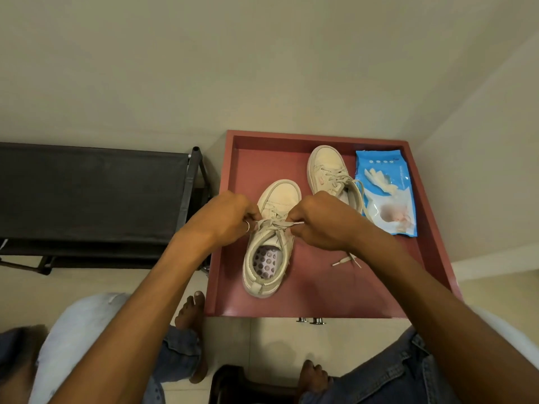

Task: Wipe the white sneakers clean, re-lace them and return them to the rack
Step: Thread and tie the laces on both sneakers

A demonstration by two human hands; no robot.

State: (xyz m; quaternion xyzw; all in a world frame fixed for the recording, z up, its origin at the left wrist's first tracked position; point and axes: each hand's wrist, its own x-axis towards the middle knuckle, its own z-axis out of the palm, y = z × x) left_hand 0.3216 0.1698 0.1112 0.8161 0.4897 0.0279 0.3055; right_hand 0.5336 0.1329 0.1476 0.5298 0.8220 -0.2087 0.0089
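Observation:
Two white sneakers stand on a red tray-like tabletop (318, 298). The nearer sneaker (269, 266) points away from me, its dotted insole showing. My left hand (226, 218) pinches one lace end (264, 223) over its tongue. My right hand (318, 221) pinches the other lace end, and the lace is pulled taut between them. The second sneaker (328, 167) sits farther back and to the right, laced, with loose lace tips (345, 260) trailing on the red surface. The black shoe rack (87, 193) stands to the left.
A blue pack of wet wipes (385, 193) lies at the tray's right side, beside the far sneaker. My bare feet (191, 310) and denim-clad knees are on the pale tiled floor below. Plain walls close in behind and on the right.

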